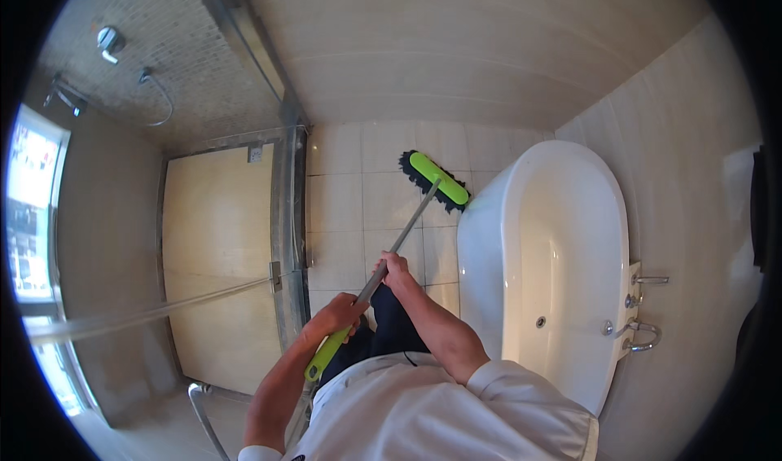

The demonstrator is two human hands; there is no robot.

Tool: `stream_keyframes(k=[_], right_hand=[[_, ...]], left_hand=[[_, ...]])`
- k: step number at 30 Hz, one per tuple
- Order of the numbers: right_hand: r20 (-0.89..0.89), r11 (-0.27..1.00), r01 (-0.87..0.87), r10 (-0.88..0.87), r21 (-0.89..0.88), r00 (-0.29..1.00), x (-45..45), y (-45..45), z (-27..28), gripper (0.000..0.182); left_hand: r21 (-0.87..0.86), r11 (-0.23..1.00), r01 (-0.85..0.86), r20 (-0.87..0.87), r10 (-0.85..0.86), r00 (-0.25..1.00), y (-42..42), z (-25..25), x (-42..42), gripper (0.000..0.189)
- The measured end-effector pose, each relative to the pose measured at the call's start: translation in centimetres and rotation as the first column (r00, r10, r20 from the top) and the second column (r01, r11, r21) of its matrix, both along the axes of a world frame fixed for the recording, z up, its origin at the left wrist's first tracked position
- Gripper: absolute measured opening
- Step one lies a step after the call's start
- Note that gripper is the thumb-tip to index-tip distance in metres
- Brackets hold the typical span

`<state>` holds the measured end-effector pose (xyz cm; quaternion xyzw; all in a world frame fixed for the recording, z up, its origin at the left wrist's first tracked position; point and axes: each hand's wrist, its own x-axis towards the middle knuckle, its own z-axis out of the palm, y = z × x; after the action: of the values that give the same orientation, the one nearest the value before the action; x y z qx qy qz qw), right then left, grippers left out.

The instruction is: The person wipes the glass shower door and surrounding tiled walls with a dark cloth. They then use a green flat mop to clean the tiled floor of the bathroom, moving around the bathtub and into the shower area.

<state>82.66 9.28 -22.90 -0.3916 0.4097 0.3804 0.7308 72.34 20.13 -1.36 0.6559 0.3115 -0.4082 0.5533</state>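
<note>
Both of my hands hold the grey pole of a mop [418,213]. My left hand [345,314] or right hand cannot be confused by side: the arm from the picture's left ends in my left hand, closed round the pole just above its green grip [327,355]. Farther up the pole, my right hand [392,268] is wrapped round it. The mop's green head [441,179], with dark chenille strands round its edge, rests on the tiled floor [335,203], its right end close to the white bathtub [480,259].
The freestanding tub stands on the right, with chrome taps [641,336] beside it. On the left, a metal-framed glass partition borders the shower floor [217,216], near a glass door's handle or hinge [275,277]. A tiled wall [415,52] rises ahead.
</note>
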Motion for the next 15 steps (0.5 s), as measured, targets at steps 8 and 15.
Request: stream_keyframes(k=[8,15], right_hand=[[0.039,0.996,0.087,-0.086,-0.011,0.996,4.2,-0.8,1.6,0.013],[0.1,0.988,0.155,-0.154,0.001,0.983,9.3,-5.2,0.0,0.015]], left_hand=[[0.014,0.998,0.057,0.027,-0.057,0.998,-1.0,3.0,5.1,0.031],[0.001,0.991,0.137,0.095,-0.136,0.986,-4.4,1.1,10.6,0.035]])
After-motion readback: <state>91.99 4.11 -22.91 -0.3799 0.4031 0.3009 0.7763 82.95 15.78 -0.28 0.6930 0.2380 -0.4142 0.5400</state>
